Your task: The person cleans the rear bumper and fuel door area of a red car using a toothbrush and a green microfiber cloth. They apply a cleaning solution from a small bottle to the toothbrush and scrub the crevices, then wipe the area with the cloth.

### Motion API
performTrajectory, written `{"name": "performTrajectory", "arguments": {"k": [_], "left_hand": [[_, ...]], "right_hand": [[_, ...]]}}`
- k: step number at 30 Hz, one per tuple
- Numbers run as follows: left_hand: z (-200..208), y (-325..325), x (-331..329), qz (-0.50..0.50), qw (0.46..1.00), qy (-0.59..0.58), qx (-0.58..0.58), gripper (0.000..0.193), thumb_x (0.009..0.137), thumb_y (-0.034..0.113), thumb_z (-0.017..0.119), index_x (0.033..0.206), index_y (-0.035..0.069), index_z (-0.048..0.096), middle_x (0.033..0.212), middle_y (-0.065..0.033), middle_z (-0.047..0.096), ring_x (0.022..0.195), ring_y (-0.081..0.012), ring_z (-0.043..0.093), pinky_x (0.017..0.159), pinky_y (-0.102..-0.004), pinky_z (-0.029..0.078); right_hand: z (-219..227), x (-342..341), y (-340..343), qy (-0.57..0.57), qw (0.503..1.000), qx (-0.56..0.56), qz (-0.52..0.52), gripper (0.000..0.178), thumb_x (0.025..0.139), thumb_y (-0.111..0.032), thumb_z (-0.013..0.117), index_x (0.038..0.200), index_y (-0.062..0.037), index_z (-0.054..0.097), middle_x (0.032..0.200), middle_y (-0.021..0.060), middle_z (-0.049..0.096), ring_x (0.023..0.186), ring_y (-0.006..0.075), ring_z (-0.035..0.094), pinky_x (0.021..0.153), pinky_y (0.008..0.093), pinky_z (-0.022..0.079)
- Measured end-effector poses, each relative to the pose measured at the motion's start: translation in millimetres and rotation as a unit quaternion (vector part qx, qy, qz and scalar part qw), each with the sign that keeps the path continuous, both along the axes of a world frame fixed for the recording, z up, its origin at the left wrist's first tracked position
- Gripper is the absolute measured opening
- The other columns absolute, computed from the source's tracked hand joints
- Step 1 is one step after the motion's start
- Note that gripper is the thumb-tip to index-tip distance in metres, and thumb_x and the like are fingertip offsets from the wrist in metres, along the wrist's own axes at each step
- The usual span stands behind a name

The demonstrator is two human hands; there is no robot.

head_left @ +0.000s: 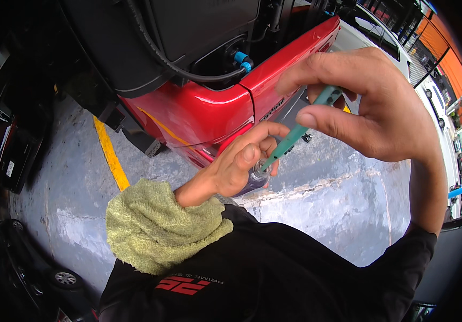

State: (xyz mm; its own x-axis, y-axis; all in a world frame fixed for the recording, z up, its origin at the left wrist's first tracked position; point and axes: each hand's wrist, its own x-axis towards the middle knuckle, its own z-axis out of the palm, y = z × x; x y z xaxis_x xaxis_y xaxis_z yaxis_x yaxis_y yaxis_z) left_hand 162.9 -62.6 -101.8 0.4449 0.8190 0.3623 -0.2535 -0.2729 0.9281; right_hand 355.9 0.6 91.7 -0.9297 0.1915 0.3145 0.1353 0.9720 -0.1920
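Right hand (370, 107) pinches green syringe (295, 134) — tip hidden in vial (259, 170) | left hand (236, 163) grips vial — mostly covered.

A: What is the right hand (373, 104) doing?
B: I am pinching a teal syringe (295, 134), its tip entering the small clear bottle (259, 172) my left hand (236, 166) is gripping above the red car (209, 107).

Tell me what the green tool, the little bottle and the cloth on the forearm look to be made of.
Green tool: probably plastic, matte and faintly translucent. Little bottle: clear glass or hard plastic, glossy at the neck; which one is uncertain. Cloth: looped terry, likely cotton or microfibre, dull yellow-green and fuzzy.
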Motion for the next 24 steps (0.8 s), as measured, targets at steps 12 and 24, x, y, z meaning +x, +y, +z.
{"name": "performTrajectory", "arguments": {"k": [12,24], "left_hand": [[-1.9,-1.4,3.6,0.007,0.999,0.039,0.012,0.118,0.082,0.095,0.022,0.136,-0.007,0.044,0.078,-0.0091,0.060,0.063,-0.0151,0.062,0.063,-0.0289,0.053],[3.9,-3.0,15.1,-0.043,0.999,0.001,0.026,0.101,0.092,0.085,0.028,0.136,-0.004,0.048,0.079,-0.0076,0.060,0.073,-0.0141,0.058,0.071,-0.0309,0.045]], "right_hand": [[-1.4,10.0,-3.4,0.020,0.999,-0.031,-0.020,0.024,0.090,-0.009,0.071,0.113,-0.0003,0.071,0.095,0.0115,0.072,0.068,0.0199,0.069,0.062,0.0301,0.053],[15.1,35.4,-37.9,0.024,0.991,-0.031,-0.131,0.025,0.093,-0.021,0.073,0.106,0.0007,0.071,0.090,0.0116,0.071,0.070,0.0206,0.069,0.064,0.0320,0.054]]}}
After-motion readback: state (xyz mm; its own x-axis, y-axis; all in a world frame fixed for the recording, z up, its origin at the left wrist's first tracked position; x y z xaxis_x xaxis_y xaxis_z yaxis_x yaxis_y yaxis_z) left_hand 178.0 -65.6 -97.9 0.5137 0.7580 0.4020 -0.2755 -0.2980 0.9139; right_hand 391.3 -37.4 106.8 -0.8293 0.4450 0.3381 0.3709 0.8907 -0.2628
